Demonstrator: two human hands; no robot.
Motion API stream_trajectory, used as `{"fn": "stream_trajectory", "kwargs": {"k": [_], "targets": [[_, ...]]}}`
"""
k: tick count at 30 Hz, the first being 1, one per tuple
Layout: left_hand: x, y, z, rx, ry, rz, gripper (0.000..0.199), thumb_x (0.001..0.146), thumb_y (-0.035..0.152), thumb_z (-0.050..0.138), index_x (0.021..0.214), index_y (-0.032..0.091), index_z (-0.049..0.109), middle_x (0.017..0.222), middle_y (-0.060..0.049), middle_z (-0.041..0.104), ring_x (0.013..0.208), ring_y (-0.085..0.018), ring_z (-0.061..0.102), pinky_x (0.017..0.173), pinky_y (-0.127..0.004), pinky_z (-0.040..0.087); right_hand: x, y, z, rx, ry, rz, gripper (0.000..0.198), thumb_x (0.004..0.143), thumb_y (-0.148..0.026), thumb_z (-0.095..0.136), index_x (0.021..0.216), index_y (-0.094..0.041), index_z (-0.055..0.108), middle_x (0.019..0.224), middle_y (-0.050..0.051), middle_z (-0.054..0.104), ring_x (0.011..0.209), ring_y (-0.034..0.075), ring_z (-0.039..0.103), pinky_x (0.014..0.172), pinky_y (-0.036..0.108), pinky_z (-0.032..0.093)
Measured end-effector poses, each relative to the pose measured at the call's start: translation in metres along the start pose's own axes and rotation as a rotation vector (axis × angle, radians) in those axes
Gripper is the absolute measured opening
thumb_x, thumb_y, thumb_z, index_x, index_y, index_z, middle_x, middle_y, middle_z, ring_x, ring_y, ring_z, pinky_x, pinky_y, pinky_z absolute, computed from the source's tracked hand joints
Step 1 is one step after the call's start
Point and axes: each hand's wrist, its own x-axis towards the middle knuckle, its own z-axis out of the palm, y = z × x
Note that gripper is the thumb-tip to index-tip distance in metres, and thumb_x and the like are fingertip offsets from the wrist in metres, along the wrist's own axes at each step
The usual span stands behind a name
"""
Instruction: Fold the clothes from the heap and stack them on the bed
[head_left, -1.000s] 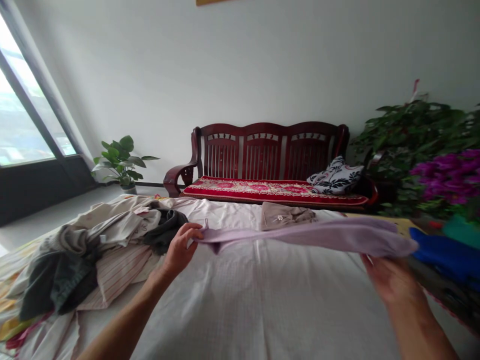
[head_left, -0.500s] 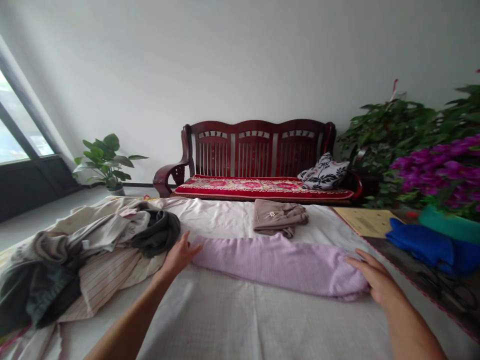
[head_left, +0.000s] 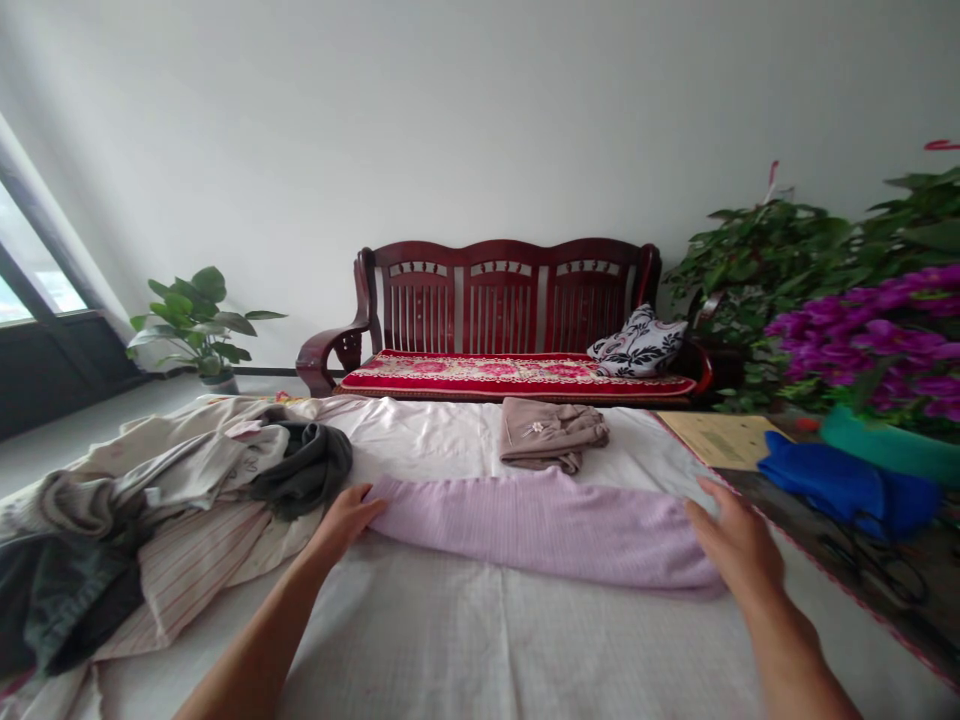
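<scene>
A lilac ribbed garment (head_left: 540,530), folded into a long strip, lies crosswise on the white sheet (head_left: 420,640). My left hand (head_left: 346,522) is closed at its left end, thumb and fingers pinching the edge. At the other end is my right hand (head_left: 742,540), with thumb and fingers spread around the cloth's edge; its fingertips are partly hidden. Just behind the lilac strip sits a folded brown garment (head_left: 551,435) with a small flower on it.
Rumpled clothes (head_left: 195,500) are heaped on the left. To the right are a blue cloth (head_left: 847,485), a tan sheet (head_left: 716,440), a dark cable (head_left: 885,565) and purple flowers (head_left: 877,335). A wooden bench (head_left: 501,300) stands behind.
My left hand has closed on the left end of the lilac garment. My right hand has lifted slightly and its fingers have opened wider. The view has turned slightly right.
</scene>
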Motion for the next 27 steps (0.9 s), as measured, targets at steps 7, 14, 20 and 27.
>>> {"fn": "stream_trajectory", "kwargs": {"k": [7, 14, 20, 27], "targets": [[0.002, -0.002, 0.003, -0.155, 0.009, 0.012, 0.054, 0.059, 0.059, 0.069, 0.088, 0.014, 0.069, 0.057, 0.004, 0.052, 0.052, -0.013, 0.045, 0.048, -0.022, 0.031, -0.058, -0.124, 0.038, 0.143, -0.266, -0.649, 0.037, 0.090, -0.027, 0.048, 0.120, -0.021, 0.067, 0.122, 0.010, 0.070, 0.115, 0.025, 0.064, 0.103, 0.041, 0.050], [0.022, -0.015, -0.003, 0.223, 0.219, 0.235, 0.045, 0.065, 0.035, 0.068, 0.105, 0.015, 0.070, 0.101, -0.010, 0.072, 0.085, -0.022, 0.066, 0.068, -0.026, 0.048, -0.048, -0.102, 0.051, 0.023, -0.220, -0.561, 0.035, 0.086, -0.022, 0.051, 0.117, -0.020, 0.069, 0.122, 0.012, 0.070, 0.114, 0.027, 0.064, 0.101, 0.045, 0.050], [0.026, -0.009, 0.001, 0.414, 0.122, 0.255, 0.059, 0.068, 0.030, 0.070, 0.124, 0.011, 0.065, 0.109, -0.017, 0.071, 0.090, -0.026, 0.068, 0.072, -0.029, 0.049, -0.019, -0.044, 0.012, 0.011, -0.418, -0.278, 0.038, 0.080, -0.029, 0.058, 0.114, -0.021, 0.071, 0.116, 0.010, 0.073, 0.107, 0.028, 0.067, 0.098, 0.042, 0.051], [0.024, -0.003, -0.005, 0.419, 0.192, 0.240, 0.037, 0.071, 0.030, 0.067, 0.105, 0.018, 0.074, 0.078, -0.004, 0.068, 0.068, -0.019, 0.062, 0.060, -0.025, 0.040, -0.056, -0.070, -0.029, -0.049, -0.606, -0.535, 0.045, 0.061, -0.012, 0.062, 0.101, -0.029, 0.074, 0.109, 0.004, 0.071, 0.107, 0.028, 0.064, 0.092, 0.038, 0.051]]}}
